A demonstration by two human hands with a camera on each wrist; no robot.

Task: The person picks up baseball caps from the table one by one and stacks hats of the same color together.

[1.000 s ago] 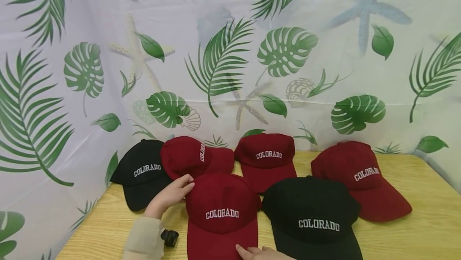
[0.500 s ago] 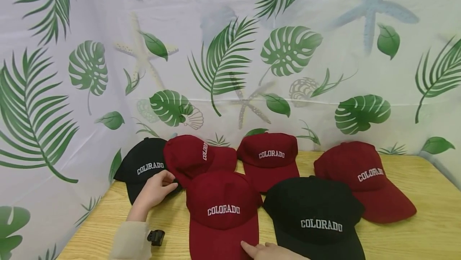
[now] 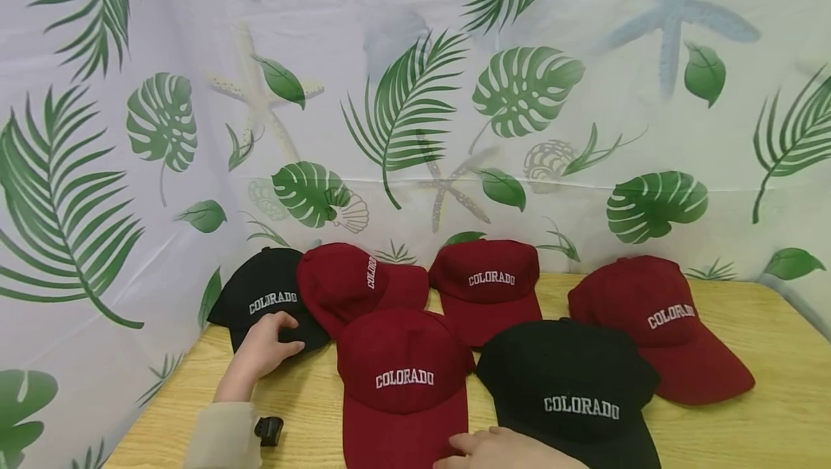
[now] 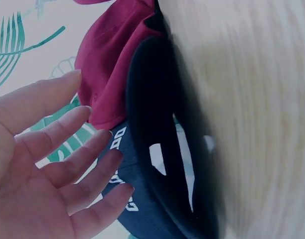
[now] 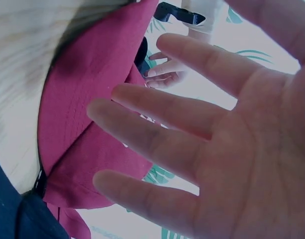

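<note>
A dark red cap (image 3: 404,353) with white COLORADO lettering lies front centre, its brim toward me. My right hand (image 3: 509,449) is at the right edge of that brim; in the right wrist view its fingers (image 5: 142,139) are spread and fairly straight, with nothing in them. My left hand (image 3: 262,346) hovers over the brim of the black cap (image 3: 262,285) at the left. Its fingers (image 4: 87,174) are loosely extended and hold nothing. Against that black cap leans another red cap (image 3: 337,285), turned sideways.
A red cap (image 3: 483,281) stands at the back centre and one more red cap (image 3: 639,310) at the right. Between my right hand and them lies a black cap (image 3: 565,368). All rest on a wooden table (image 3: 746,433) before a leaf-print cloth (image 3: 415,7).
My left hand has left the front red cap's left side and moved left and down to the black cap. The right hand has slid slightly right along the brim.
</note>
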